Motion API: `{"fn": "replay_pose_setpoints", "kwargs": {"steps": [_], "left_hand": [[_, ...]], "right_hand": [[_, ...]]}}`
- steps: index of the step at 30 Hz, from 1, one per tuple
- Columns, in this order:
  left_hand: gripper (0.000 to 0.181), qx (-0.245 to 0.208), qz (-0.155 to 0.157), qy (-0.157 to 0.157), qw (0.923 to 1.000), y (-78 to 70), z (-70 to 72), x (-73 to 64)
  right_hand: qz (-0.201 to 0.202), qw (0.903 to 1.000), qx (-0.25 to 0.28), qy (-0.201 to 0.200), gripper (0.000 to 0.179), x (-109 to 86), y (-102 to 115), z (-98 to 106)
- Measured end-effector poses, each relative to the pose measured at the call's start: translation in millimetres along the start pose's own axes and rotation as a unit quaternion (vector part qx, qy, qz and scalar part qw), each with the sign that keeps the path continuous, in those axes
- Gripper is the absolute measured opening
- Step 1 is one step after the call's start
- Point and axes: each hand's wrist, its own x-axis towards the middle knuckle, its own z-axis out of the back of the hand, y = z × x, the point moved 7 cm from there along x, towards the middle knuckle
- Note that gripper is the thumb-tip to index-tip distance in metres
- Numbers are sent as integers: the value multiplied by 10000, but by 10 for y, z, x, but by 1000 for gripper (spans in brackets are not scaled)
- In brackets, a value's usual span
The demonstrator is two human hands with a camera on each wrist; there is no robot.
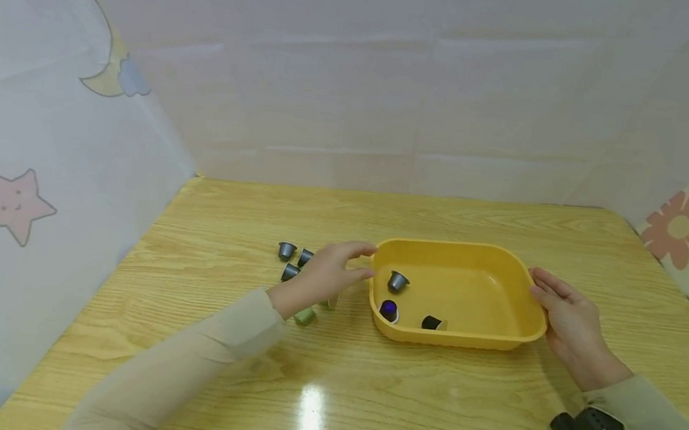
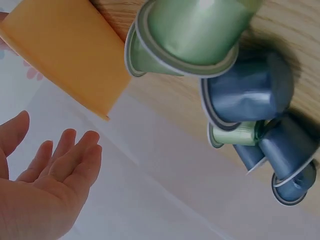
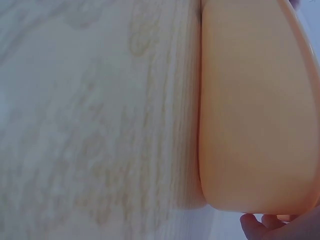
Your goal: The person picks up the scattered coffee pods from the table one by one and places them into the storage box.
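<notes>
A yellow plastic tub [image 1: 454,339] stands on the table with three coffee capsules inside: a grey one [image 1: 397,282], a dark purple one [image 1: 389,310] and a black one [image 1: 432,323]. My right hand [image 1: 575,330] holds the tub's right end, fingers against the outer wall and thumb at the rim. At the left end, my left hand [image 1: 329,269] has its fingers and thumb spread close to the rim; the left wrist view shows it apart from the tub. Beneath and beside that hand lie several blue-grey capsules [image 2: 250,90] and green capsules [image 2: 195,30], partly hidden in the head view.
The wooden table [image 1: 226,385] ends at a pale draped backdrop [image 1: 343,103] behind and on both sides. A black strap device [image 1: 587,426] sits at the right sleeve.
</notes>
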Motion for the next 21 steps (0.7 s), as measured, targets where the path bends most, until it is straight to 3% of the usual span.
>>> {"fn": "replay_pose_setpoints", "kwargs": {"steps": [6, 21], "left_hand": [[48, -62, 171, -57, 9998, 97, 47, -70], [49, -88, 184, -137, 9997, 223, 96, -223]], "right_hand": [[4, 10000, 79, 30, 25, -9, 7, -11], [34, 10000, 11, -41, 28, 1, 5, -7]]}}
